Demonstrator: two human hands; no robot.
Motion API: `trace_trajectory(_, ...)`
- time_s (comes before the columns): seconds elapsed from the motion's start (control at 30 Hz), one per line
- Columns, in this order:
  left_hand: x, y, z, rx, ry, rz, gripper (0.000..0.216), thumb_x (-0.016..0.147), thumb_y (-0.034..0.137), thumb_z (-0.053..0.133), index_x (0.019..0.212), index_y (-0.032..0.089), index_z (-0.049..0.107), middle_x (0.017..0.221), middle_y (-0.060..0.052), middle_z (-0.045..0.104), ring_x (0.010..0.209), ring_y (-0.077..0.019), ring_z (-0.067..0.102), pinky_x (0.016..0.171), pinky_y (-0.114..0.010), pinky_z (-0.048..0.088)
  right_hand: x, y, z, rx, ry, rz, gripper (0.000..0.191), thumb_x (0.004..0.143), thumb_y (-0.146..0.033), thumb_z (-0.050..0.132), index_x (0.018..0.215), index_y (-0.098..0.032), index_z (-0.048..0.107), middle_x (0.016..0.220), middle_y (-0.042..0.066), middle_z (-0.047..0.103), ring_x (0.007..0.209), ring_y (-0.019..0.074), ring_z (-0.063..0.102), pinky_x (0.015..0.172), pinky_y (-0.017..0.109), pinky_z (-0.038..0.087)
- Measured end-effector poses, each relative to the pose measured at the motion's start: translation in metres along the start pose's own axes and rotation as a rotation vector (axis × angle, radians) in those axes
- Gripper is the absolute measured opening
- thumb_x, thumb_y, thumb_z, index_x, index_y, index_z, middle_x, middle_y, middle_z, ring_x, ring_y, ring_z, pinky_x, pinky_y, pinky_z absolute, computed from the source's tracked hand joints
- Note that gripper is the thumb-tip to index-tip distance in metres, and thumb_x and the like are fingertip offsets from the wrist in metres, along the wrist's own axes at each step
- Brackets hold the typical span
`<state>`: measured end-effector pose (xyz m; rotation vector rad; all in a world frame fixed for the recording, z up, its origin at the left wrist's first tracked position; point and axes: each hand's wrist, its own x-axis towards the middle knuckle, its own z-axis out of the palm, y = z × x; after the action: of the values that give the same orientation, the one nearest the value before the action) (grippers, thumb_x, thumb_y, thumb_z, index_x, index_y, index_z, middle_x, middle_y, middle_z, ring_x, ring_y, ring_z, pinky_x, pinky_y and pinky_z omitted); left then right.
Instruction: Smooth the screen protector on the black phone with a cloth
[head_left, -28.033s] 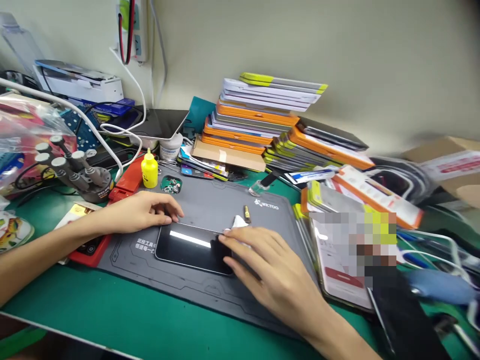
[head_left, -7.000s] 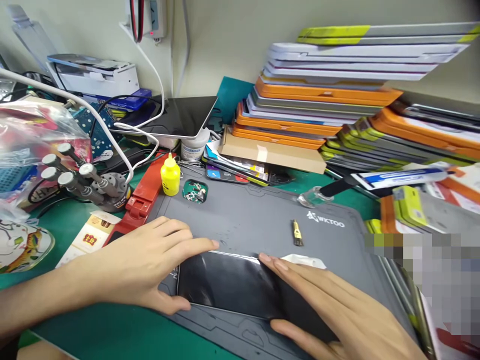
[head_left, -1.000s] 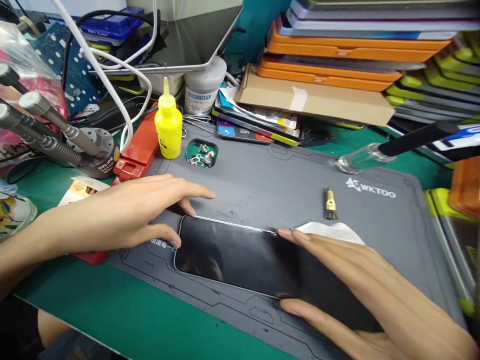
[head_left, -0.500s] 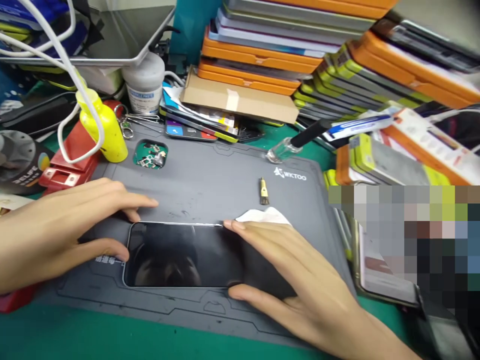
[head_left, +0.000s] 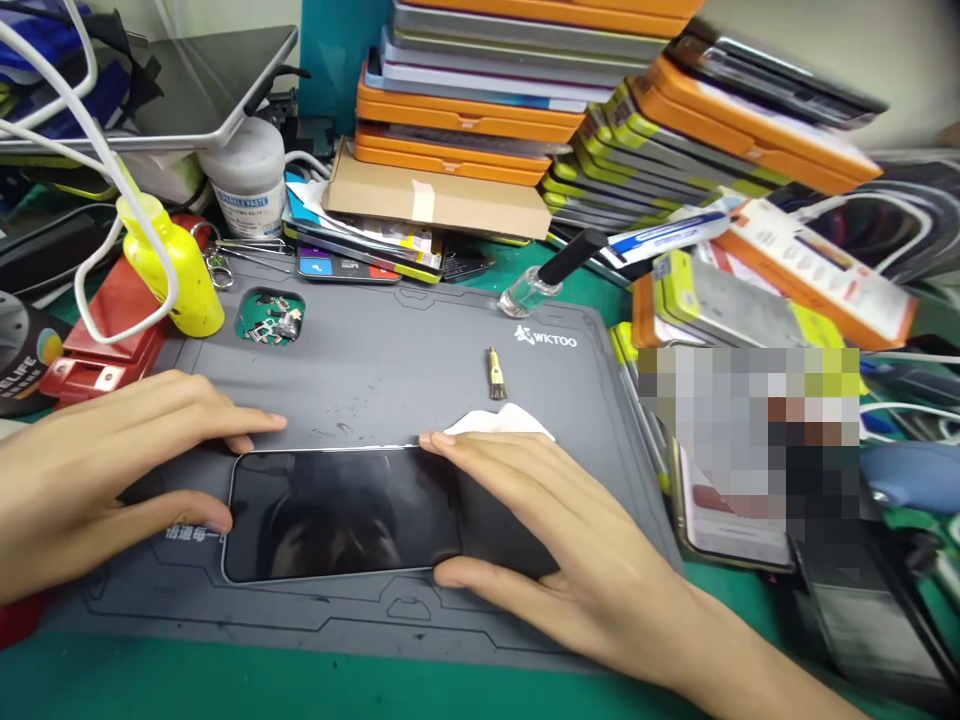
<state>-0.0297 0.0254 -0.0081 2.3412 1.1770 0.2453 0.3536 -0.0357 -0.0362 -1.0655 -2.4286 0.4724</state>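
A smartphone (head_left: 334,515) with a dark, reflective screen lies lengthwise on the grey work mat (head_left: 375,350). My left hand (head_left: 142,465) is at its left end: the thumb touches the short edge, a fingertip rests by the upper corner, and the index finger stretches past it. Spanning the phone's right part, my right hand (head_left: 562,530) has its fingertips on the far long edge and its thumb on the near one. That hand hides the phone's right end. Behind its fingers lies a white tissue (head_left: 506,422), and beyond it a small brush head (head_left: 496,375).
Small metal parts fill a mat recess (head_left: 271,318). A yellow bottle (head_left: 176,270), red tool (head_left: 112,335) and paste jar (head_left: 247,185) stand left. Orange cases (head_left: 465,120) are stacked behind. A glass bottle (head_left: 531,292) with a black cap leans near the mat's back right; another phone (head_left: 731,535) lies right.
The whole scene has shifted left in view as the camera turned right. Both hands keep about the same places on the phone, which stays put on the mat.
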Motion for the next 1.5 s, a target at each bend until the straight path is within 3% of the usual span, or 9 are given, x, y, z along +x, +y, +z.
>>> trace_trajectory(0.17, 0.000, -0.007, -0.001, 0.091, -0.084, 0.086, 0.053, 0.102, 0.044, 0.072, 0.152, 0.048, 0.055, 0.145, 0.006, 0.069, 0.126, -0.0233, 0.068, 0.105, -0.031, 0.051, 0.000, 0.001, 0.000, 0.010, 0.013, -0.003, 0.075, 0.105, -0.041, 0.071, 0.169, -0.020, 0.038, 0.147, 0.016, 0.071, 0.134, 0.0287, 0.069, 0.112, 0.048, 0.060)
trace_trajectory(0.57, 0.005, 0.001, -0.006, 0.070, -0.073, 0.100, 0.051, 0.101, 0.044, 0.071, 0.150, 0.047, 0.058, 0.136, 0.005, 0.072, 0.118, -0.0256, 0.071, 0.099, -0.030, 0.055, 0.003, 0.000, 0.000, 0.003, 0.046, -0.032, 0.078, 0.105, -0.041, 0.069, 0.172, -0.021, 0.034, 0.143, 0.017, 0.074, 0.128, 0.0302, 0.073, 0.108, 0.050, 0.062)
trace_trajectory(0.7, 0.008, 0.005, -0.008, 0.059, -0.081, 0.154, 0.051, 0.100, 0.051, 0.072, 0.149, 0.044, 0.059, 0.133, 0.001, 0.074, 0.115, -0.0256, 0.072, 0.095, -0.031, 0.057, 0.001, 0.000, 0.002, -0.019, 0.049, -0.043, 0.075, 0.107, -0.041, 0.067, 0.171, -0.021, 0.035, 0.145, 0.017, 0.072, 0.129, 0.0304, 0.073, 0.109, 0.050, 0.062)
trace_trajectory(0.9, 0.005, 0.009, -0.009, 0.045, -0.126, 0.139, 0.048, 0.104, 0.051, 0.068, 0.150, 0.043, 0.059, 0.134, -0.002, 0.070, 0.122, -0.0237, 0.068, 0.103, -0.032, 0.055, -0.005, 0.002, 0.006, -0.086, 0.062, -0.051, 0.064, 0.108, -0.040, 0.065, 0.165, -0.018, 0.043, 0.146, 0.016, 0.072, 0.131, 0.0282, 0.071, 0.110, 0.046, 0.062)
trace_trajectory(1.5, 0.007, 0.012, -0.008, 0.012, -0.123, 0.198, 0.036, 0.107, 0.047, 0.063, 0.141, 0.034, 0.064, 0.129, -0.003, 0.067, 0.119, -0.0197, 0.066, 0.102, -0.028, 0.052, -0.009, 0.004, 0.010, -0.140, 0.078, -0.091, 0.054, 0.109, -0.036, 0.063, 0.156, -0.012, 0.052, 0.145, 0.013, 0.072, 0.133, 0.0244, 0.069, 0.117, 0.039, 0.056)
